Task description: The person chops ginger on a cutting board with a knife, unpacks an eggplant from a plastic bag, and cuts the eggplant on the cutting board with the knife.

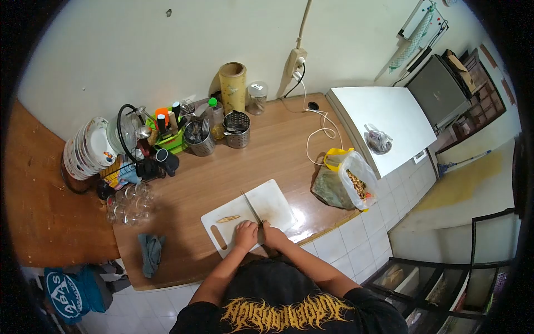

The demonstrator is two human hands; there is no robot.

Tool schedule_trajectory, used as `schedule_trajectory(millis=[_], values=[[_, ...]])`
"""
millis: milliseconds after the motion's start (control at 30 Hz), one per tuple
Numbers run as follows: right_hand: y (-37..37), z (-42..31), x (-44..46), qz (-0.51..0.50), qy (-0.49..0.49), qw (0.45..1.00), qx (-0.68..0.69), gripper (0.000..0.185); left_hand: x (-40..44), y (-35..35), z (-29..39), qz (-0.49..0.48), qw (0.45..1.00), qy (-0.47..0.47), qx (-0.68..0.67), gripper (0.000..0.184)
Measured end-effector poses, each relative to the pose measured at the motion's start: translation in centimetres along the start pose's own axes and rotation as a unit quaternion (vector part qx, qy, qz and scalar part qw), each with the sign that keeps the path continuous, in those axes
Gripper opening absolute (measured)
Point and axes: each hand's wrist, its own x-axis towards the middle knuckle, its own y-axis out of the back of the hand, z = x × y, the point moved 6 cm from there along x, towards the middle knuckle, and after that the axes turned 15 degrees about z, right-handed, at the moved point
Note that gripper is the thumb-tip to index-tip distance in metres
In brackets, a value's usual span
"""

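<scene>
A white cutting board (279, 199) with a handle slot lies at an angle near the table's front edge. My right hand (273, 236) is closed round the handle of a knife (252, 206), whose blade points away from me across the board. Beside the blade, my left hand (246, 235) rests on the board with its fingers curled together; whatever is under them is hidden. A slim, pale brown piece of food (228, 219) lies on the board, left of the knife and just beyond my left hand.
Right of the board stands a plastic bag (360, 179) holding food scraps. A grey-blue cloth (151, 255) lies at the front left, near upturned glasses (130, 205). Stacked plates (92, 147), metal utensil holders (237, 131) and a bottle (214, 117) line the back. A white cable (317, 133) crosses the tabletop.
</scene>
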Motion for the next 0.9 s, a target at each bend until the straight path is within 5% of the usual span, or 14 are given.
schedule_trajectory(millis=[600, 900], values=[[2.3, -2.9, -1.7, -0.035, -0.044, 0.998, -0.036, 0.05, -0.4, 0.1, -1.1, 0.025, 0.998, 0.033, -0.04, 0.006], [0.0, -1.2, -0.4, -0.035, -0.015, 0.999, -0.018, 0.048, -0.8, 0.9, -0.1, 0.039, 0.998, -0.049, -0.031, 0.003]])
